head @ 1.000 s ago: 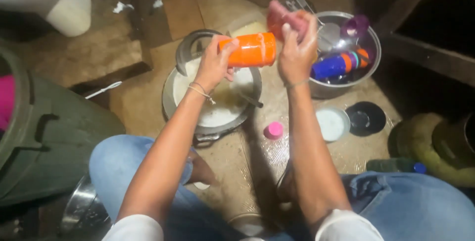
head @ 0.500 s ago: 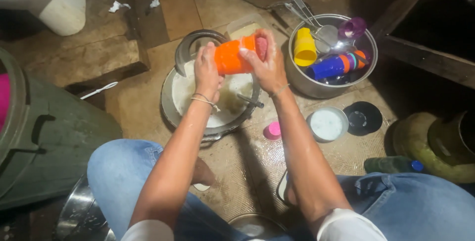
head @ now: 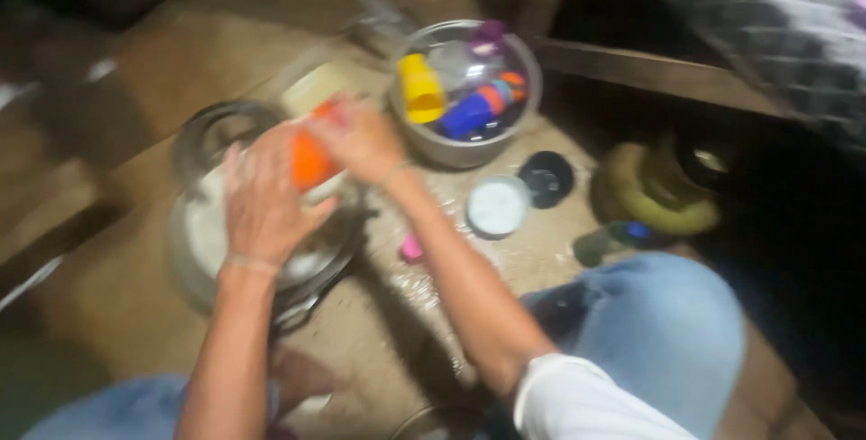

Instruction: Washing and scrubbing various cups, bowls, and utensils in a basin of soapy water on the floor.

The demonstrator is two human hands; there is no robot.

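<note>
The picture is blurred by head motion. My left hand (head: 262, 196) wraps around an orange plastic cup (head: 309, 162), held over a round metal basin of white soapy water (head: 194, 228). My right hand (head: 356, 138) is pressed against the cup's far end; whether it holds a sponge I cannot tell. Behind my right hand stands a metal bowl (head: 433, 147) with washed things in it: a yellow cup (head: 420, 88), a blue and orange bottle (head: 478, 108) and a purple piece (head: 489, 36).
On the wet floor lie a small pink lid (head: 411, 249), a round white lid (head: 496, 207) and a black lid (head: 547, 178). A coiled yellow-green ring (head: 654, 192) and a green bottle (head: 609, 240) sit right. My jeans-clad right knee (head: 658, 332) is below.
The camera has swung right, so everything has slid left in view and blurred. Both hands stay on the orange cup, now lower and closer to the basin.
</note>
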